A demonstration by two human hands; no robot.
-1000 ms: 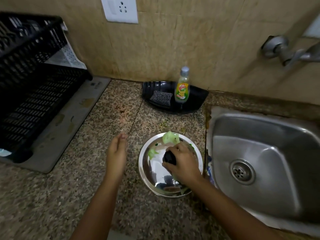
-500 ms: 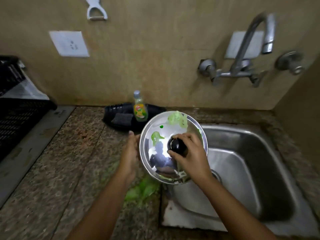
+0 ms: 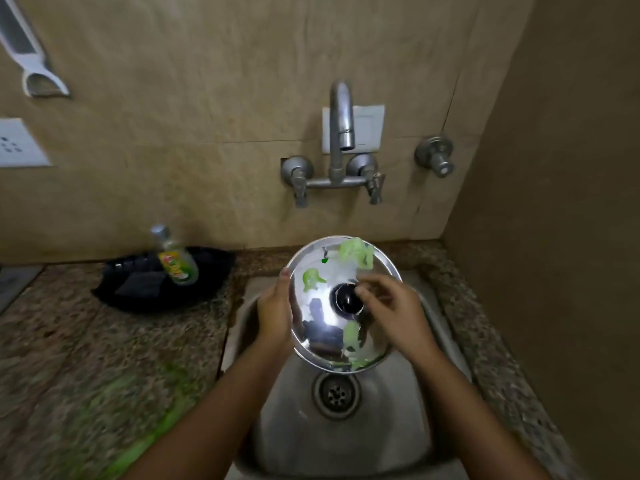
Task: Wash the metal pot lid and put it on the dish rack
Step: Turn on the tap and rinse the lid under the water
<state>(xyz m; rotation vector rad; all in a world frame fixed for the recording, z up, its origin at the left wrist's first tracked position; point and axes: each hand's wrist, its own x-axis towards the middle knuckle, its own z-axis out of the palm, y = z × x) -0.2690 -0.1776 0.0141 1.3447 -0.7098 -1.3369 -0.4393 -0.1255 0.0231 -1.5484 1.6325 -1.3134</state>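
Note:
The round metal pot lid (image 3: 322, 306) hangs tilted over the steel sink (image 3: 346, 441), its shiny top facing me. It has a black knob (image 3: 346, 299) in the middle and green smears at its far and near rim. My left hand (image 3: 275, 313) grips the lid's left rim. My right hand (image 3: 394, 313) is on the right side, fingertips at the knob. The dish rack is out of view.
A tap (image 3: 341, 119) with two valves juts from the wall above the sink. To the left, a dish soap bottle (image 3: 175, 261) stands in a black tray (image 3: 138, 296) holding a scrub pad. Green residue (image 3: 138, 434) streaks the granite counter. A wall stands close on the right.
The lid was lifted off the counter and carried right to above the sink. My left hand took hold of its rim. The view swung right, so the dish rack left the frame.

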